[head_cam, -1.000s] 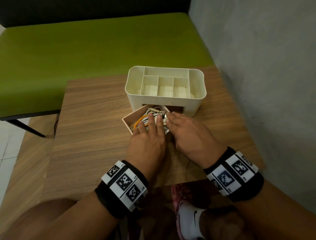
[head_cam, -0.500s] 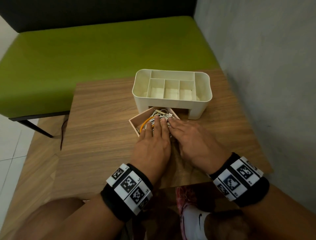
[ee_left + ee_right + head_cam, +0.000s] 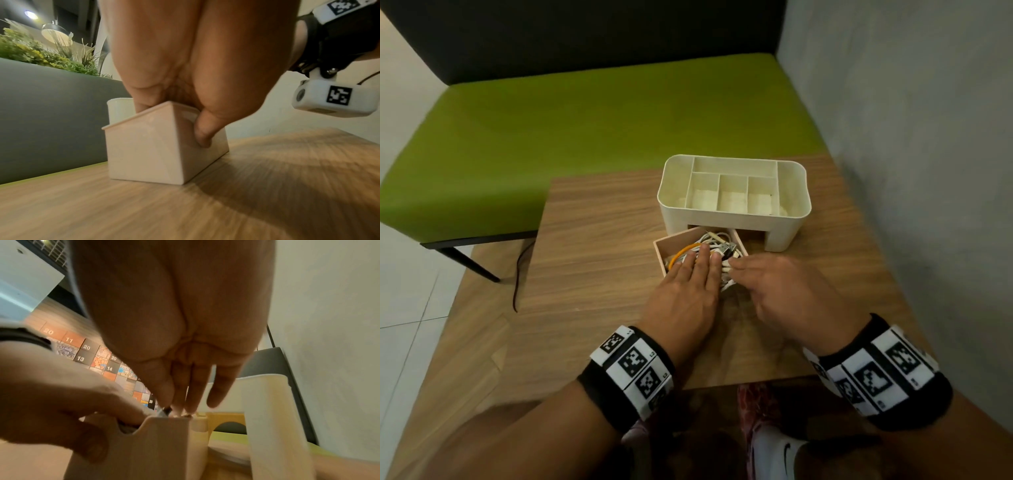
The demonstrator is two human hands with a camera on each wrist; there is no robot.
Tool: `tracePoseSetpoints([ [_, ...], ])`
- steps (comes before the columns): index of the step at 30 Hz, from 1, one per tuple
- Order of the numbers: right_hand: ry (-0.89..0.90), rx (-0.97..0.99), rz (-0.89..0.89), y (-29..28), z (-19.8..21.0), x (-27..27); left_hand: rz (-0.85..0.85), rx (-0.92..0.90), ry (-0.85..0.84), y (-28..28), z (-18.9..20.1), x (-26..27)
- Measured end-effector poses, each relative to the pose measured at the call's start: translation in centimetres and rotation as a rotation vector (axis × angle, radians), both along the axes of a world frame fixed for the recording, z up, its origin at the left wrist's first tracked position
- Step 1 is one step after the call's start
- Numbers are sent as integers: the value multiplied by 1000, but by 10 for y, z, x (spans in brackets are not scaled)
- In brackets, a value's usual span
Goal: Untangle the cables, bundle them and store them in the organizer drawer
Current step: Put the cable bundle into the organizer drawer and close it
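Cables (image 3: 714, 244) sit in the pulled-out drawer (image 3: 663, 246); left hand (image 3: 681, 294) still presses flat on them, while right hand (image 3: 787, 291), fingers straight, has drawn slightly back.

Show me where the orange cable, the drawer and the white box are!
orange cable (image 3: 678, 255): head view, on its bare curved loop inside the drawer.
drawer (image 3: 677, 236): head view, on its far-left wall.
white box (image 3: 722, 219): head view, on its front wall above the drawer.

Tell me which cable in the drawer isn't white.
The orange cable, looped at the drawer's left side beside the left hand's fingertips; the other cables around it look white.
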State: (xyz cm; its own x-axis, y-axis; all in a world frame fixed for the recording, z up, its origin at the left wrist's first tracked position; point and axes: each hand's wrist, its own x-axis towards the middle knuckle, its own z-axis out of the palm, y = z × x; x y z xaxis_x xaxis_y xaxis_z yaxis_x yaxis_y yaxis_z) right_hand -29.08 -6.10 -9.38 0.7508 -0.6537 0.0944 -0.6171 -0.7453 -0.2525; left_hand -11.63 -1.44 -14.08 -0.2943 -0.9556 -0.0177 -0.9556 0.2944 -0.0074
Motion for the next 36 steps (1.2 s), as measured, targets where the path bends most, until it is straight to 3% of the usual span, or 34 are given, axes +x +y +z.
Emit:
tracePoseSetpoints([
  [2,-69,-100,15,3,-5,-6,-25,-5,2,0,-1,0],
  [8,-43,-66,-63,1,-23,1,-51,-57,38,2,0,4],
  [15,147,-90,-112,6,-18,3,-13,-59,61,4,-3,2],
  [17,87,-59,-94,2,-13,2,-9,-26,80,2,-2,1],
  [22,-348,-218,-177,-22,7,-4,-80,-3,109,-3,2,-2],
  [27,-186,-110,-364,-45,-4,-10,-214,63,83,-7,3,-12],
  [36,-226,-64,-394,-39,9,-19,-177,133,-6,-12,13,-17],
])
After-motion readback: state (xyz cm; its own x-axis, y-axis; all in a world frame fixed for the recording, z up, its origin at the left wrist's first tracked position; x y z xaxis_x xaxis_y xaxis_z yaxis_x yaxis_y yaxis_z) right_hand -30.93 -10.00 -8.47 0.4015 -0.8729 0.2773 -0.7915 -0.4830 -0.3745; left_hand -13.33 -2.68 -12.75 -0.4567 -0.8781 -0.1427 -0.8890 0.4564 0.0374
